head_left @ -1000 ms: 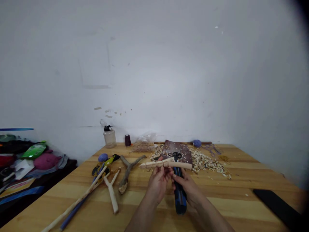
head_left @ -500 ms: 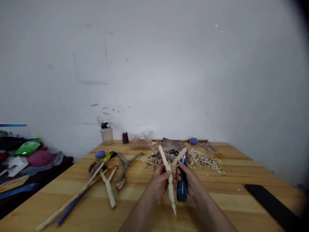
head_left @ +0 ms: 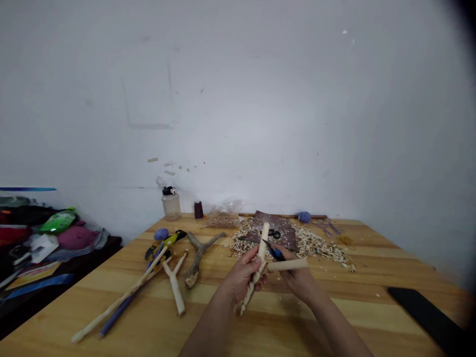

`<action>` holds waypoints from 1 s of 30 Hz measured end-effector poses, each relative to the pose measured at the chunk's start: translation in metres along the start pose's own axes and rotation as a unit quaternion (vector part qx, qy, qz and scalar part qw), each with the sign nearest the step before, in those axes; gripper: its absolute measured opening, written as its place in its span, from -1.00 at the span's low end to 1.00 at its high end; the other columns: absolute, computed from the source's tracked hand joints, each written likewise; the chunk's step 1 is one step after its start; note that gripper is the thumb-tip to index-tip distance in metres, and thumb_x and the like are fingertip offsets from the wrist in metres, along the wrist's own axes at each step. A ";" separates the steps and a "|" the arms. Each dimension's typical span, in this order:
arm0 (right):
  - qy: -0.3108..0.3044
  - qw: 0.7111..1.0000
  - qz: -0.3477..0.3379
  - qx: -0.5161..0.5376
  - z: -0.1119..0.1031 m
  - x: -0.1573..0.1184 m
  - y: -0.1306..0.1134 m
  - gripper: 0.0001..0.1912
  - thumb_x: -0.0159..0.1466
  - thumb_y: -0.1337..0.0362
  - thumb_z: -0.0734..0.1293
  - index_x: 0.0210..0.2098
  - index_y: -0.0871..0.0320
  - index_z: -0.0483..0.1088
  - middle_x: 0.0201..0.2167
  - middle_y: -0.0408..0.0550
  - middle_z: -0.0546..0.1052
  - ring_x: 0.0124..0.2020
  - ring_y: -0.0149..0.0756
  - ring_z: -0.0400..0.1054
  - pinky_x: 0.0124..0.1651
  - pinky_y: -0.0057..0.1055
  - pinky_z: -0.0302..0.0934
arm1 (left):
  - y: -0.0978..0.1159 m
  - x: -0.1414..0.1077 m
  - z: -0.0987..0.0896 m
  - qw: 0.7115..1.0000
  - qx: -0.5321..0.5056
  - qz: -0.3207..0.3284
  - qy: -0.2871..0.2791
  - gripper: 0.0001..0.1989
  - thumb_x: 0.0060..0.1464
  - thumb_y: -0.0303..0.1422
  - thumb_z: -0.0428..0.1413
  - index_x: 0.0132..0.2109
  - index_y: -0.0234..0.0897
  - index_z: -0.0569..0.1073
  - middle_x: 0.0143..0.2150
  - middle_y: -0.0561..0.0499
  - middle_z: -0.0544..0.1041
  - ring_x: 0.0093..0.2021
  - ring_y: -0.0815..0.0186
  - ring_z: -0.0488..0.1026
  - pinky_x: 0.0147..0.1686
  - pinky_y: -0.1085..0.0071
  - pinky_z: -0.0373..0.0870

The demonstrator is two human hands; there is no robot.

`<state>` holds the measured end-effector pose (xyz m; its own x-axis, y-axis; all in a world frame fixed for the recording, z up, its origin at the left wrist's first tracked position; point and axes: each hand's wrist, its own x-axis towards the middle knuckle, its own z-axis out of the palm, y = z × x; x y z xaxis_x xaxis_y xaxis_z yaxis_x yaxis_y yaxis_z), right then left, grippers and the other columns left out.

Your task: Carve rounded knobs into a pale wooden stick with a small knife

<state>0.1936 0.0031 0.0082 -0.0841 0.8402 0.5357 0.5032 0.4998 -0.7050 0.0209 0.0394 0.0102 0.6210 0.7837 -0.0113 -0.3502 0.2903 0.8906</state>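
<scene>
My left hand (head_left: 241,276) is closed around a peeled, pale forked stick (head_left: 286,265), near where its prongs meet. One prong points up and away; the other juts to the right across the front of my right hand (head_left: 299,285). The lower stem is carved into knobs and ends in a tapered tip. My right hand grips a blue and black utility knife (head_left: 274,252). Its dark blade lies at the upright prong, just above my left fingers; whether it bites into the wood I cannot tell. My right hand hides most of the handle.
Wood shavings (head_left: 320,245) lie around a brown sheet (head_left: 273,220) with black-handled scissors (head_left: 274,233). Leftward are a bark-covered fork (head_left: 199,253), a peeled fork (head_left: 176,290) and long sticks (head_left: 121,301). A bottle (head_left: 171,206) stands at the back; a black flat object (head_left: 424,312) lies right.
The forked stick has turned clockwise, so one prong now points right. The knife has swung from upright beside the stick to lie with its blade at the other prong. The view has shifted slightly left.
</scene>
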 end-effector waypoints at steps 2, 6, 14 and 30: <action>-0.013 0.998 0.008 -0.056 -0.003 -0.002 -0.005 -0.63 0.20 0.24 0.16 0.01 0.09 0.23 -0.17 -0.03 0.49 -0.20 -0.28 0.38 -0.15 -0.38 0.22 | -0.001 0.001 -0.002 1.000 0.011 -0.004 -0.005 -0.52 -0.04 -0.24 0.15 0.04 -0.23 0.28 -0.47 0.04 0.47 -0.62 0.40 0.40 -0.75 0.59 0.08; -0.013 0.985 0.040 -0.169 -0.002 -0.003 -0.008 -0.71 0.22 0.26 0.12 -0.07 0.12 0.24 -0.42 -0.10 0.50 -0.43 -0.28 0.39 -0.35 -0.41 0.21 | -0.003 0.005 -0.007 1.000 -0.001 0.025 -0.002 -0.69 0.02 -0.15 0.05 -0.22 -0.31 0.34 -0.54 -0.02 0.48 -0.72 0.40 0.31 -0.79 0.56 0.04; 0.009 0.993 -0.046 -0.109 0.008 -0.001 -0.012 -0.66 0.28 0.22 0.11 0.03 0.06 0.24 -0.10 -0.05 0.48 -0.14 -0.31 0.38 -0.14 -0.43 0.22 | 0.001 0.000 -0.005 0.993 -0.104 0.048 -0.034 -0.81 -0.05 -0.28 0.07 -0.35 -0.34 0.34 -0.60 0.03 0.38 -0.66 0.44 0.27 -0.61 0.48 0.18; -0.032 0.985 0.039 -0.164 0.012 -0.002 -0.017 -0.65 0.27 0.21 0.08 0.02 0.07 0.25 -0.23 -0.03 0.51 -0.27 -0.24 0.39 -0.28 -0.40 0.17 | 0.001 0.005 -0.002 0.993 -0.075 0.080 0.031 -0.86 -0.08 -0.33 0.02 -0.32 -0.28 0.27 -0.63 0.11 0.33 -0.74 0.47 0.19 -0.72 0.53 0.07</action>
<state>0.1745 -0.0046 0.0134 -0.0838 0.8900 0.4481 0.7597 0.3481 -0.5492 0.0225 0.0446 0.0098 0.5057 0.8576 0.0935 -0.5448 0.2334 0.8054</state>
